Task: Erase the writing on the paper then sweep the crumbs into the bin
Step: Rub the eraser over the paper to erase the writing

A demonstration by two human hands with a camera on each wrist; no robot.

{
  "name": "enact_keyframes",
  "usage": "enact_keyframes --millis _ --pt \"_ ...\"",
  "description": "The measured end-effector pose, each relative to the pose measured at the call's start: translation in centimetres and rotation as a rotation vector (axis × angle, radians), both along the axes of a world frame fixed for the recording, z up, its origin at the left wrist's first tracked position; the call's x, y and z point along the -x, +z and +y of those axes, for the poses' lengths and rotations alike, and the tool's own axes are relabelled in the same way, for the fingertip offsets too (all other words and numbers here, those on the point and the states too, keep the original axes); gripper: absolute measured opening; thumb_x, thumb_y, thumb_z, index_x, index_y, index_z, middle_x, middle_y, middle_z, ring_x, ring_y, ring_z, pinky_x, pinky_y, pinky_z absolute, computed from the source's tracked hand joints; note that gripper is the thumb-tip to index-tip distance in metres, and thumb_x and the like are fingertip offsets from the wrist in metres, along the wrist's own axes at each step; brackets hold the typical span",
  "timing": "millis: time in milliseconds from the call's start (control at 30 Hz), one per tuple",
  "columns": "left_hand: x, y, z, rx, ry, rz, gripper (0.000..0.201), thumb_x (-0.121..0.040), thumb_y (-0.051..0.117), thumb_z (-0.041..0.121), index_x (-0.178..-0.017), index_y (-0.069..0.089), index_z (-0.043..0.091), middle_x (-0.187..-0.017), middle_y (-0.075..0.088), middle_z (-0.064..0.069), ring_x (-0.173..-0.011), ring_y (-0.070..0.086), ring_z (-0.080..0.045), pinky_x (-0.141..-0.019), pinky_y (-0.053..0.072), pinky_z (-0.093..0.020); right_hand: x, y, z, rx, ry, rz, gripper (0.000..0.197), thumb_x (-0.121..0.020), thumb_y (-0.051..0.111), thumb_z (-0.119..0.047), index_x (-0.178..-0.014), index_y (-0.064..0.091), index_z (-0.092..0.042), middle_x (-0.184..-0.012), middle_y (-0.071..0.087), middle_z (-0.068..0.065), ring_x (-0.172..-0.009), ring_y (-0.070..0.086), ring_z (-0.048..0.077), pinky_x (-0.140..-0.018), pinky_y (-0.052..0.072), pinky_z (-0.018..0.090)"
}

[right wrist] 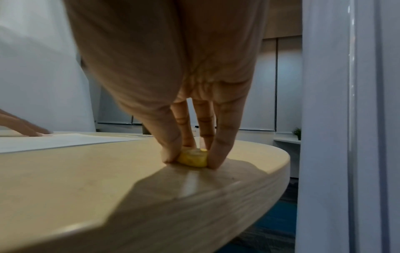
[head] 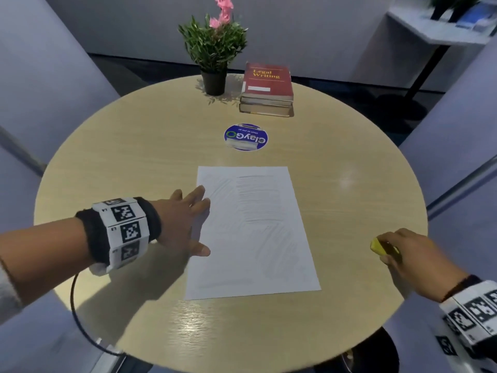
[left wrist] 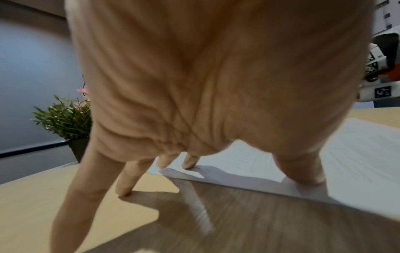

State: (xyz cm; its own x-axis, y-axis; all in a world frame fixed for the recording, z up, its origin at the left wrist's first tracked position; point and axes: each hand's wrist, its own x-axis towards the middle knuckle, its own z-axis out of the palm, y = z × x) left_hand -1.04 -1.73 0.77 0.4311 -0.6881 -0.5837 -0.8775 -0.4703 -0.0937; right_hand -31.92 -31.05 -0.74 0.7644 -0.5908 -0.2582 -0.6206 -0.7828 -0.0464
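Observation:
A white sheet of paper (head: 252, 232) with faint pencil lines lies in the middle of the round wooden table (head: 134, 162). My left hand (head: 188, 222) is spread flat, its fingertips (left wrist: 190, 165) and thumb pressing the paper's (left wrist: 357, 150) left edge, the outer fingers on the bare table. My right hand (head: 398, 251) pinches a small yellow eraser (head: 377, 246) near the table's right rim. In the right wrist view the thumb and fingers grip the eraser (right wrist: 192, 158) against the tabletop. No bin is in view.
A round blue ClayGo sticker (head: 245, 137) lies beyond the paper. A potted plant with pink flowers (head: 213, 49) and a stack of books (head: 267, 87) stand at the far edge. Chair backs flank the table left and right.

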Motion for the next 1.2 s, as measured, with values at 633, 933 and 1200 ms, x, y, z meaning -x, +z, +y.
enact_keyframes --millis 633,933,1200 --pt "-2.6 0.0 -0.8 0.060 0.191 -0.070 0.105 -0.077 0.036 0.088 -0.157 -0.002 0.031 -0.164 -0.011 -0.012 -0.147 -0.004 -0.048 -0.112 0.020 -0.060 -19.6 3.7 11.4 -0.195 0.411 -0.207 0.025 -0.087 0.063 -0.030 -0.106 0.062 -0.013 -0.095 0.058 0.003 -0.083 0.052 0.020 -0.080 0.045 0.034" --pt "-4.4 -1.4 -1.3 0.098 0.089 0.000 0.100 -0.071 0.029 0.094 -0.147 -0.022 0.052 -0.161 -0.027 -0.001 -0.148 -0.012 -0.044 -0.109 0.018 -0.072 -23.9 2.3 12.3 -0.114 0.590 -0.068 0.038 -0.092 0.052 -0.040 -0.120 0.055 -0.013 -0.102 0.064 0.007 -0.084 0.050 0.021 -0.078 0.045 0.035" --pt "-2.9 -2.5 0.5 0.068 0.176 -0.036 0.105 -0.061 0.013 0.101 -0.147 -0.023 0.050 -0.160 -0.031 -0.002 -0.147 -0.022 -0.040 -0.108 0.007 -0.074 -25.4 2.0 12.6 -0.039 0.612 -0.082 0.037 -0.091 0.051 -0.044 -0.112 0.053 -0.014 -0.102 0.063 0.008 -0.091 0.057 0.030 -0.079 0.049 0.042"
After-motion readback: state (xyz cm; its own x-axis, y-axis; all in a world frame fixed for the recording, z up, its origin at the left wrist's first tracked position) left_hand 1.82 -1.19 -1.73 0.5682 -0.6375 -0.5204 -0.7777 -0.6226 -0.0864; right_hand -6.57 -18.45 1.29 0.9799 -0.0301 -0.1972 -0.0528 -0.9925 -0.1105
